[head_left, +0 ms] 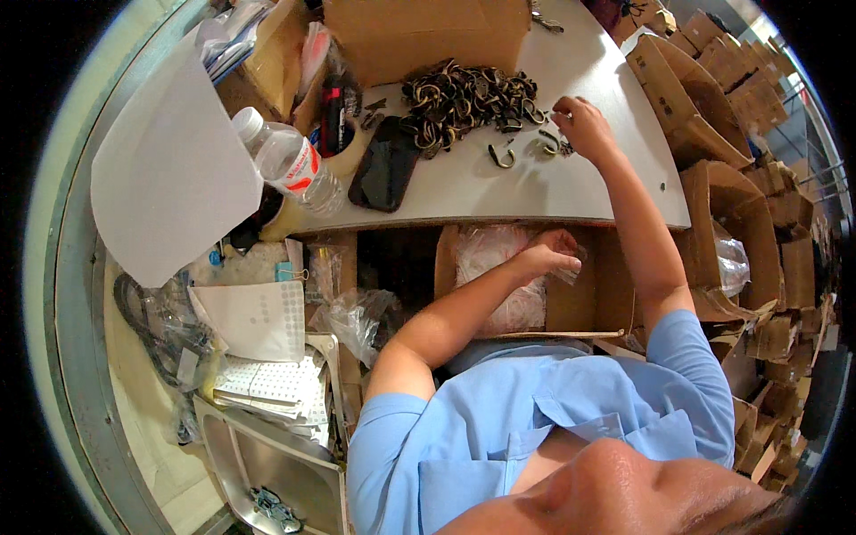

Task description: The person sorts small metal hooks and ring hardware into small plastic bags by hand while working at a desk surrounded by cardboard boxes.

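My right hand [581, 125] is stretched out over the white table [571, 196], at the right edge of a heap of dark bronze metal hooks [464, 98]. Its fingers are curled and pinch a hook at the heap's rim. Two loose hooks [504, 156] lie just left of the wrist. Below the table edge, my left hand [548, 254] is inside an open cardboard box [571, 308] filled with clear plastic bags [495, 259]. It pinches a small clear bag [571, 270] between the fingertips.
On the table stand a brown carton [423, 36], a black pouch [385, 165], a tape roll [349, 147] and a water bottle [290, 165]. Stacked cardboard boxes [740, 107] line the right. White paper [169, 169], sticker sheets [259, 321] and a metal tray [267, 464] crowd the left.
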`<state>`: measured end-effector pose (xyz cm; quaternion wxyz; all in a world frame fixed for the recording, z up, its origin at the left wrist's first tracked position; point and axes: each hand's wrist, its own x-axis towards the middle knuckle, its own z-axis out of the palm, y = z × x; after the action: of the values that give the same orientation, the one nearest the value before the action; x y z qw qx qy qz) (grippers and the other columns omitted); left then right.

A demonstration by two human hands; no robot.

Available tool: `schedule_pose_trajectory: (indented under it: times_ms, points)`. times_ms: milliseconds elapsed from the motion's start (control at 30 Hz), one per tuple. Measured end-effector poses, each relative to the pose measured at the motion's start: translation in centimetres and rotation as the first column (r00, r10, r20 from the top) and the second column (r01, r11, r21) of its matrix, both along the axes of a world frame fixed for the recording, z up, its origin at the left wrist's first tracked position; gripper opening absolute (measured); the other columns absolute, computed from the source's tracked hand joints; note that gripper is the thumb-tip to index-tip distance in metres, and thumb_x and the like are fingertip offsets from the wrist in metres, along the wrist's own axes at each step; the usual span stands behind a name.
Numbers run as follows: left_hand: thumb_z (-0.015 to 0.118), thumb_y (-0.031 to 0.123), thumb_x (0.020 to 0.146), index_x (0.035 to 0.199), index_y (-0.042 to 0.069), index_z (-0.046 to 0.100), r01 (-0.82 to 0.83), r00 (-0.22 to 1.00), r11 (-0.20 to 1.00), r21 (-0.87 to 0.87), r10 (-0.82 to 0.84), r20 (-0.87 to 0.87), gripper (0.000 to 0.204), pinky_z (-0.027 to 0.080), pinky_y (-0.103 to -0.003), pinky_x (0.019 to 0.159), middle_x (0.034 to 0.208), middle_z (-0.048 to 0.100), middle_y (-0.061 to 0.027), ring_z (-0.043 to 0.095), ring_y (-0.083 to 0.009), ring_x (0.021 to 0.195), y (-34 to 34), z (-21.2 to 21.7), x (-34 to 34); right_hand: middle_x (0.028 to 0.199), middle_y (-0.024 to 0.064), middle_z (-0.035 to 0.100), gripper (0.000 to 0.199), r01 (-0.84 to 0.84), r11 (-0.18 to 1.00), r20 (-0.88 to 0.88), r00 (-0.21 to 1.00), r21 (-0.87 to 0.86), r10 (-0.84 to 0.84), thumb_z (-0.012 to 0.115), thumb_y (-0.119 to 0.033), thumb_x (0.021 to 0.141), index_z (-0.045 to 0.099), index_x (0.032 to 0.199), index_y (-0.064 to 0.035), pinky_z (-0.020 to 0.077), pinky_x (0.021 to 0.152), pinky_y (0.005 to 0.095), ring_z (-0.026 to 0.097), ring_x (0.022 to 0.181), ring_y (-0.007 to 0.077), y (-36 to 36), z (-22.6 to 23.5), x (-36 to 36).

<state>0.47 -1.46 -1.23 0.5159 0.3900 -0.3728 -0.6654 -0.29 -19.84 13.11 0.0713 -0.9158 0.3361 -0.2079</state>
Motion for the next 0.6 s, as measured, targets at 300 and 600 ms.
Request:
schedule_pose_trajectory:
  times_ms: [300,600]
  points:
    - [0.076,0.019,0.069,0.096,0.006,0.056,-0.021,0.997,1.000,0.007,0.021,0.068,0.037,0.042,-0.027,0.079,0.088,0.056,-0.0024,0.052,-0.0135,0.084,0.1,1.1,0.2,0.093,0.0147,0.064,0.026,-0.063,0.986,-0.065,0.995,0.154,0.074,0.062,-0.021,0.079,0.063,0.099,-0.0059,0.0470,0.079,0.0403,0.060,0.089,0.0317,2.8,-2.0,-1.5]
    - [0.076,0.016,0.070,0.099,0.005,0.054,-0.003,0.999,1.000,0.015,0.004,-0.054,0.039,0.042,-0.027,0.080,0.091,0.056,-0.0034,0.053,-0.0138,0.086,0.0,-0.3,0.2,0.088,0.0132,0.065,0.021,0.029,0.971,0.042,0.998,0.238,-0.040,0.062,-0.020,0.079,0.060,0.094,-0.0052,0.0464,0.078,0.0404,0.061,0.085,0.0310,3.0,0.3,-0.9]
